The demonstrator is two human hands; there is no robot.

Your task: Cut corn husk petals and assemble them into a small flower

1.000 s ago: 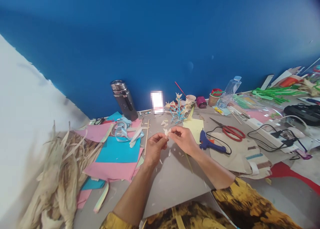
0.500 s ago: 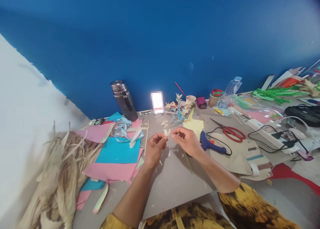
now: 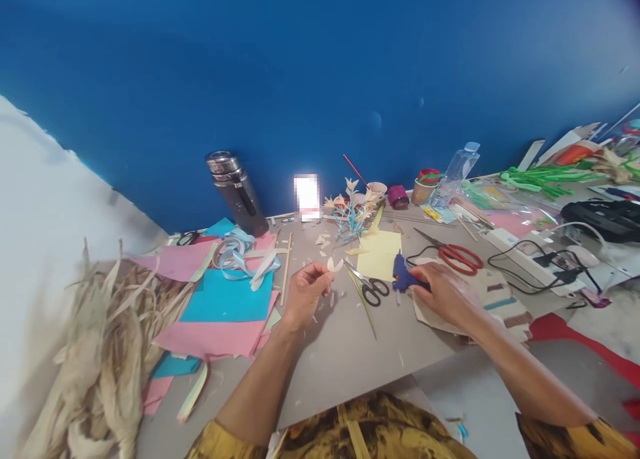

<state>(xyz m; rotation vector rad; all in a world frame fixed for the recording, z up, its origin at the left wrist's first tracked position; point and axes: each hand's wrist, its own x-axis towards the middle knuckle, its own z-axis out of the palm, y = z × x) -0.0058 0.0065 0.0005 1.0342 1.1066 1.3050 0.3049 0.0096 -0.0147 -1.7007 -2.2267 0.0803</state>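
Note:
Over the middle of the table, my left hand [image 3: 307, 292] pinches a small cream petal piece [image 3: 335, 265] that spreads into a V shape. My right hand [image 3: 440, 285] has its fingers wrapped round the handle of a blue glue gun [image 3: 404, 275], whose nozzle end points down. Black-handled scissors [image 3: 373, 289] lie between the two hands. Behind them stands a bunch of cream flowers on light blue stems [image 3: 353, 215]. Loose petal scraps [image 3: 324, 240] are scattered on the tabletop, close to a yellow paper sheet [image 3: 377, 255].
Dried husks [image 3: 100, 352], pink and blue sheets [image 3: 225, 295] and pale ribbon [image 3: 237, 255] cover the left side. A dark thermos [image 3: 240, 195] stands behind. To the right are red-handled scissors [image 3: 463, 259], a power strip [image 3: 525, 255] with cables and a plastic bottle [image 3: 455, 175].
My right hand has moved right, away from the petal piece, and taken hold of the glue gun. The black-handled scissors now show on the table. My left hand still pinches the petal piece.

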